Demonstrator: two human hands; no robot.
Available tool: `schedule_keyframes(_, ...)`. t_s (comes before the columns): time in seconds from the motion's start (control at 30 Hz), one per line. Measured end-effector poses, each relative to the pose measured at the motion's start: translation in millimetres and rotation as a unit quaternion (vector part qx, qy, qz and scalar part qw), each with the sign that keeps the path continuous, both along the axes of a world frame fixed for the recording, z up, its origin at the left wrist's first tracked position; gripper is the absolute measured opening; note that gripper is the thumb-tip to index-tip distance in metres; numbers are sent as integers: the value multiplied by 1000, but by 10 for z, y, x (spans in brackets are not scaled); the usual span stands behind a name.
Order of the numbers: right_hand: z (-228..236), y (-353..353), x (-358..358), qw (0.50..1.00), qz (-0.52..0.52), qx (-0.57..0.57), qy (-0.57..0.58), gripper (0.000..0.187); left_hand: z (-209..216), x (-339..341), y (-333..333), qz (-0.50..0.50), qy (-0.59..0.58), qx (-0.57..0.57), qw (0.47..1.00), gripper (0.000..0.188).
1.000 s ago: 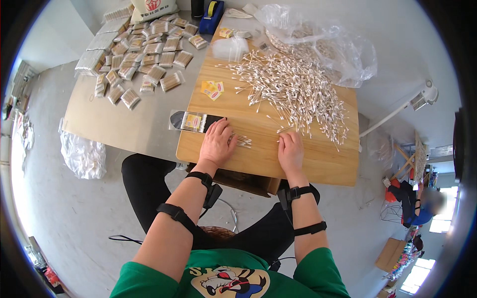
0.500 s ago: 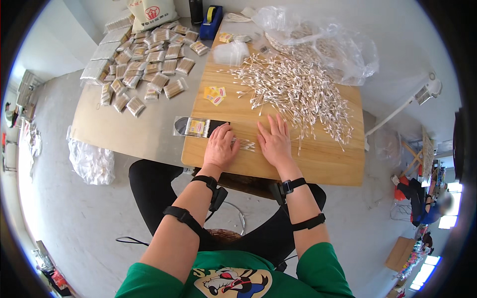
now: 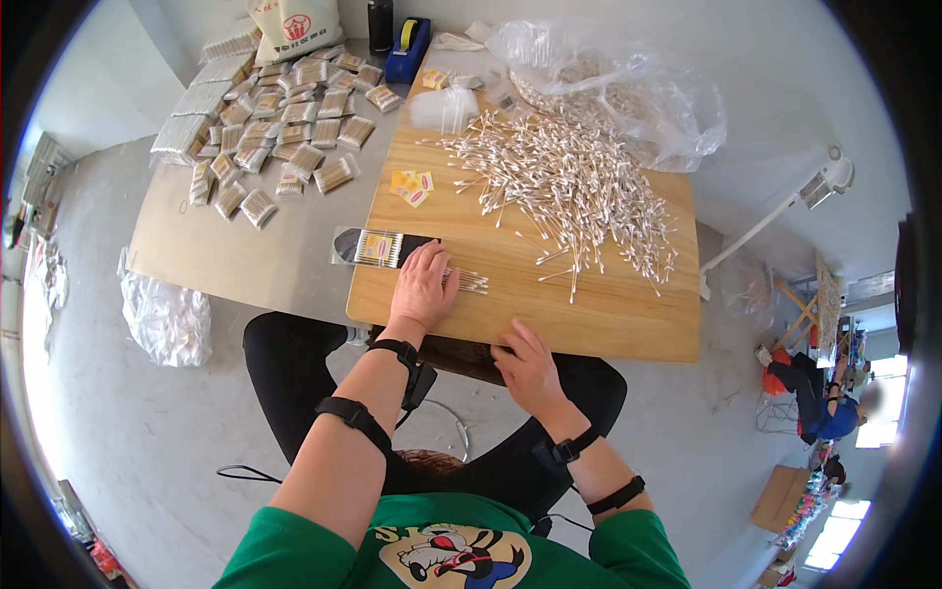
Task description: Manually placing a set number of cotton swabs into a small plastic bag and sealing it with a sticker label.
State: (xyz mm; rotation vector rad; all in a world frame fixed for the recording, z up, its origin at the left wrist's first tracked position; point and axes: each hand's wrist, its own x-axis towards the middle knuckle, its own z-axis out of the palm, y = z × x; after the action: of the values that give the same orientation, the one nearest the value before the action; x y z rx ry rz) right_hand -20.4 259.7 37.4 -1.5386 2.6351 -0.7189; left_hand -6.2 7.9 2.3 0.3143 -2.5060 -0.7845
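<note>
The left hand (image 3: 422,291) lies palm down, its fingers side by side over a small bunch of cotton swabs (image 3: 471,282) whose tips show past the thumb; the palm hides the rest, so I cannot tell whether its grip pinches any. The right hand (image 3: 530,367) is at the front edge of the wooden surface (image 3: 608,329), its grip loosely spread with fingers bent and nothing visible in it; both forearms wear black straps. Just beyond the left fingertips is a black strip (image 3: 419,245), with a flat pack (image 3: 378,247) of swabs and a yellow card at its left end. Farther back lie yellow cards (image 3: 410,187), a big swab pile (image 3: 579,187) and a clear bag (image 3: 677,108). On the grey surface (image 3: 167,240) to the left are many small packs (image 3: 304,113) and a blue tape dispenser (image 3: 406,57). Around are grey floor and, far right, a seated person (image 3: 839,417).
</note>
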Motion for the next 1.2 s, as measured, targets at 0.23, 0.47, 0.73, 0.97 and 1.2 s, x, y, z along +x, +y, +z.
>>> schedule_keyframes(0.23, -93, -152, -312, 987, -111, -91, -79, 14, -45, -16, -12, 4, -5, -7, 1000, 29)
schedule_keyframes(0.47, -305, -401, -831, 973, -196, -116, 29, 14, 21, -18, 51, 4, -48, 1, 999, 40)
schedule_keyframes(0.73, -316, -560, -810, 969, -210, -69, 108, 28, 16, -10, 23, 2, -94, -33, 995, 44)
schedule_keyframes(0.97, -309, -581, -808, 966, -222, -44, 124, 27, -44, -27, 11, 6, -83, -45, 996, 42)
schedule_keyframes(1.2, -297, -562, -782, 966, -235, -30, 108, 26, -57, -17, 25, 1, -78, -41, 996, 41)
